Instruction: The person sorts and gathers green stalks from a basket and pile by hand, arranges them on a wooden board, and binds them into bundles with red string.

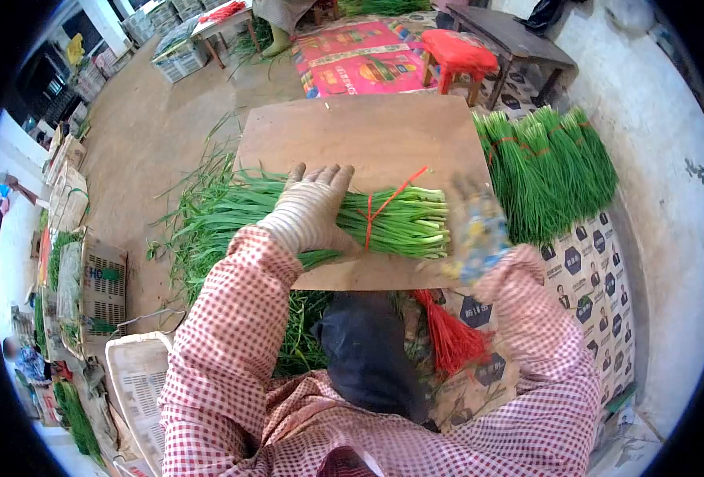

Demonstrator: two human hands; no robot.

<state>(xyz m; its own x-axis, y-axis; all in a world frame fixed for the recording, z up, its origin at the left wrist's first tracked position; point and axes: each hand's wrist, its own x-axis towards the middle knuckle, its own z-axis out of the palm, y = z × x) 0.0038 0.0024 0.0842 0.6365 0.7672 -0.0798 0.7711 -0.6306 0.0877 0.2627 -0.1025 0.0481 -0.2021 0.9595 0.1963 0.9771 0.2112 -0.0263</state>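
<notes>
A bundle of long green stalks (403, 224) lies across the brown board (360, 131), its pale cut ends to the right and its leaves spreading left past the board's edge. A red tie (369, 219) goes round it near the cut ends, with one loose end sticking up. My left hand (312, 208), in a pale glove, rests on top of the bundle left of the tie, fingers spread. Just right of the cut ends is my right hand (479, 230), in a blue and yellow glove; motion smears its fingers.
Tied green bundles (546, 171) stand right of the board. Red strips (451, 334) hang below its front edge. A white crate (141, 389) is at lower left. Behind are a red stool (457, 57), a dark table (511, 36) and a person's boot (277, 41).
</notes>
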